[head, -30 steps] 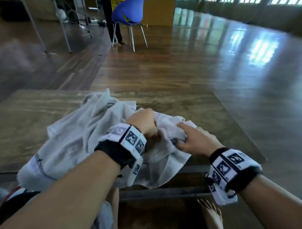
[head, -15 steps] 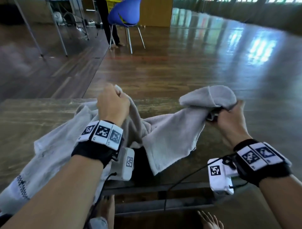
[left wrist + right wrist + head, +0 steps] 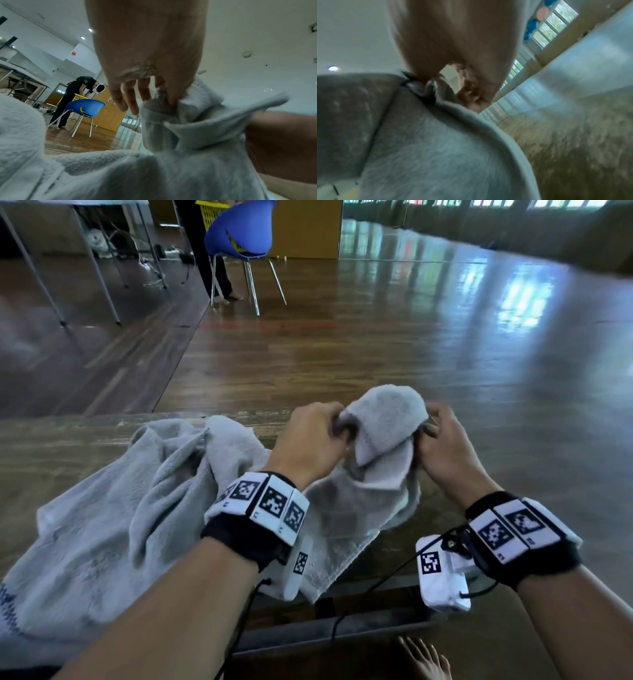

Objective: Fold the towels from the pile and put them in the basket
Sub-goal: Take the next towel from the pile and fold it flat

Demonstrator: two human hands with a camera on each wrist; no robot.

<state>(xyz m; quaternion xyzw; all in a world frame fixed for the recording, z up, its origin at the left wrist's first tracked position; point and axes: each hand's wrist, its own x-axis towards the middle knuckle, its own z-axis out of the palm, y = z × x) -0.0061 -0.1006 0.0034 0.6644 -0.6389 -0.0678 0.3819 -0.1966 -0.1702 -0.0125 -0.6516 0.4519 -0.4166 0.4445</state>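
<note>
A small grey towel (image 3: 376, 460) hangs bunched between both hands above the wooden table (image 3: 68, 446). My left hand (image 3: 315, 440) pinches its left edge with thumb and forefinger; the left wrist view shows that pinch on the towel (image 3: 164, 121) while the other fingers (image 3: 130, 100) hang loose. My right hand (image 3: 442, 446) grips the right edge, and the right wrist view shows the cloth (image 3: 423, 135) caught under its curled fingers (image 3: 471, 94). The towel's lower part drapes onto the table. A pile of pale grey towels (image 3: 120, 515) lies to the left.
The table's near edge (image 3: 342, 631) runs below my wrists, with bare feet underneath. Across the shiny wooden floor stands a blue chair (image 3: 239, 237) with a yellow basket (image 3: 209, 213) behind it and a person in black (image 3: 75, 97) bending over it. Folding tables stand far left.
Both hands have come together from a wide stretch. The left hand moved right and the right hand moved left, bunching the small towel between them.
</note>
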